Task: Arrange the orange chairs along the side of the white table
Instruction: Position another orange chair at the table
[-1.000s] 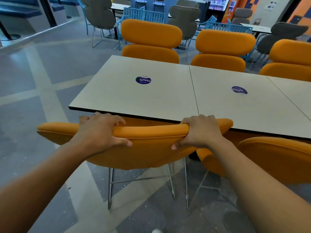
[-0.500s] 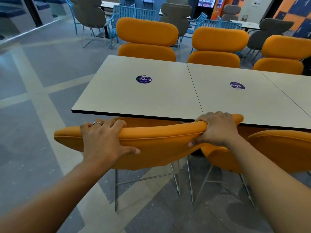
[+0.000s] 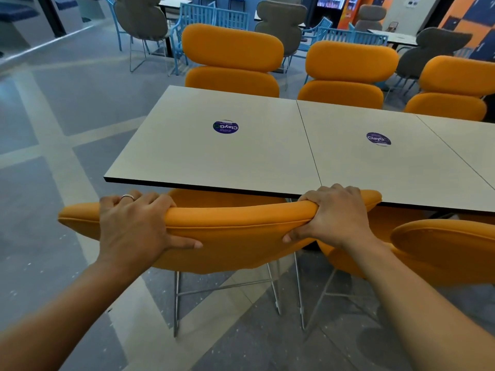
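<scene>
An orange chair (image 3: 235, 236) stands at the near side of the white table (image 3: 257, 159), its seat tucked under the table edge. My left hand (image 3: 134, 223) grips the left part of the backrest top, a ring on one finger. My right hand (image 3: 334, 212) grips the right part of the same backrest. A second orange chair (image 3: 442, 250) sits close on the right, its backrest touching or nearly touching the one I hold. Three more orange chairs (image 3: 233, 62) line the far side of the table.
Grey chairs (image 3: 281, 22) and blue metal chairs (image 3: 203, 17) with other tables fill the room behind. Open tiled floor (image 3: 53, 129) lies to the left. Thin metal legs (image 3: 225, 290) of the held chair stand below my hands.
The chair has shifted to the right and closer to the table with both hands still on its backrest. It now sits nearer the neighbouring orange chair.
</scene>
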Demonstrator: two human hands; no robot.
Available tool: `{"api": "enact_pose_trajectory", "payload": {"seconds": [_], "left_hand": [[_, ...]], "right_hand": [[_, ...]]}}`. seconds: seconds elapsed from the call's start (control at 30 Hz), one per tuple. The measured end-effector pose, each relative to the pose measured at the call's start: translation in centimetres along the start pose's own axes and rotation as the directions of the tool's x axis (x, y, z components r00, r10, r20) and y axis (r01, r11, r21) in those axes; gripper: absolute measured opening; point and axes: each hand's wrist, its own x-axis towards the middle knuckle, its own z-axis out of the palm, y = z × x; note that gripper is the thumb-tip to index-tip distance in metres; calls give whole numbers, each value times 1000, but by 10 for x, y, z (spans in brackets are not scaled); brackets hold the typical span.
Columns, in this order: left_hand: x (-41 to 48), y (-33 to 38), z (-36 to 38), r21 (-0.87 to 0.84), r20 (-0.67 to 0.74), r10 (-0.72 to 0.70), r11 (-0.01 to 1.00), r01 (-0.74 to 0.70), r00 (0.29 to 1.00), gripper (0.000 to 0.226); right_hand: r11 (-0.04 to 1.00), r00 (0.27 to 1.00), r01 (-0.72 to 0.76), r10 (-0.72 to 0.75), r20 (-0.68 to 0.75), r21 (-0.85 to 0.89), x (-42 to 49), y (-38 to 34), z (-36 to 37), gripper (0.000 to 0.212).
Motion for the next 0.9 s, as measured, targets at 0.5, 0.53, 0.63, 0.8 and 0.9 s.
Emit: {"api": "enact_pose_trajectory", "payload": {"seconds": [0.5, 0.53, 0.63, 0.8, 0.9], "left_hand": [[52, -117, 25, 6, -32, 110, 994, -110, 993, 90], [53, -123, 26, 0, -41, 118, 993, -118, 992, 89], [54, -139, 28, -16, -50, 144, 989, -145, 988, 88], [51, -152, 28, -93, -50, 127, 987, -131, 991, 83], [44, -146, 26, -163, -35, 96, 981, -100, 995, 76]], "right_hand": [[990, 992, -119, 122, 32, -72, 24, -107, 11, 93], [989, 991, -130, 133, 32, -75, 22, -112, 12, 93], [984, 987, -161, 162, 12, -73, 17, -130, 15, 92], [978, 982, -181, 186, 43, -105, 14, -145, 12, 87], [977, 980, -177, 185, 68, -116, 11, -142, 10, 90]]}}
